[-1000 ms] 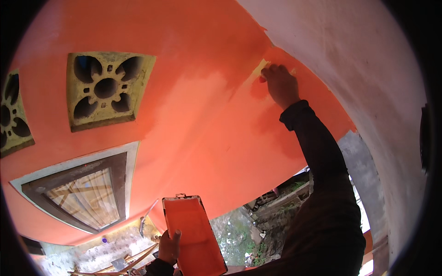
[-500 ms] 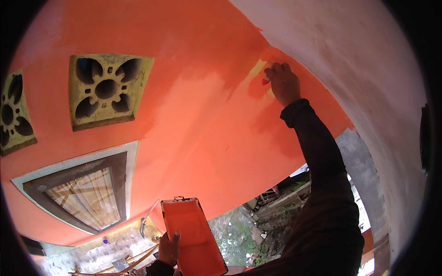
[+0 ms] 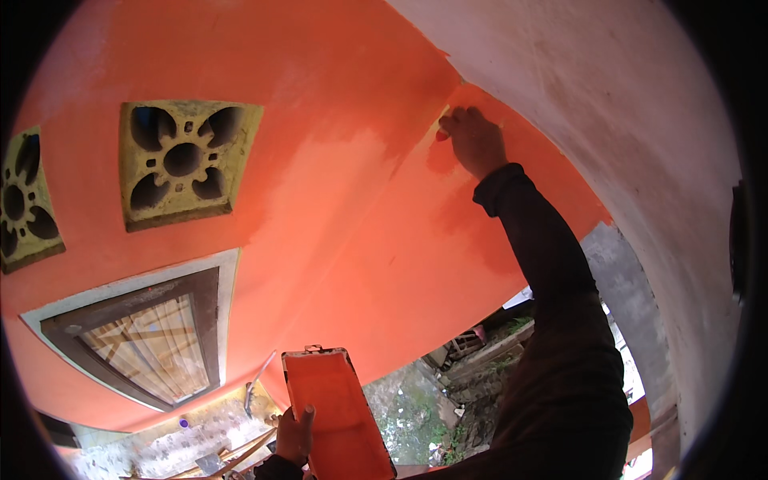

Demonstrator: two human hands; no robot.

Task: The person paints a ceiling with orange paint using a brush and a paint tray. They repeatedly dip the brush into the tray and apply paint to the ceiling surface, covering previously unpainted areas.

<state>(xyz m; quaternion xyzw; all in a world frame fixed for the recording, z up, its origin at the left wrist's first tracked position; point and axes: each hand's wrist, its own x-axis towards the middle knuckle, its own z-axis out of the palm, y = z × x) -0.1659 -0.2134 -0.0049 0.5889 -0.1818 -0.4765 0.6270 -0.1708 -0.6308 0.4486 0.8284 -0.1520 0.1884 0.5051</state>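
At the far left, two square vent blocks with flower-shaped cutouts are set into the orange wall (image 3: 336, 208): one at the picture's edge (image 3: 24, 204), the other (image 3: 186, 162) just right of it. Below them sits a dark-framed window (image 3: 148, 340) with a pale surround.

Near the lower middle, the left hand (image 3: 294, 436) grips the near left edge of a paint tray (image 3: 336, 412), fingers (image 3: 305, 415) curled over its rim; the tray is coated in orange and tilts upward toward the wall.

To the right, the dark-sleeved right arm (image 3: 552, 272) reaches far up, and the right hand (image 3: 474, 140) is pressed against the wall where the orange meets the bare pale surface (image 3: 624, 104). Its fingers are closed, apparently around a small brush (image 3: 441, 134), though only an orange-tipped bit shows at the hand's left side. Beyond the wall's lower edge, rubble and greenery (image 3: 448, 384) lie on the ground.
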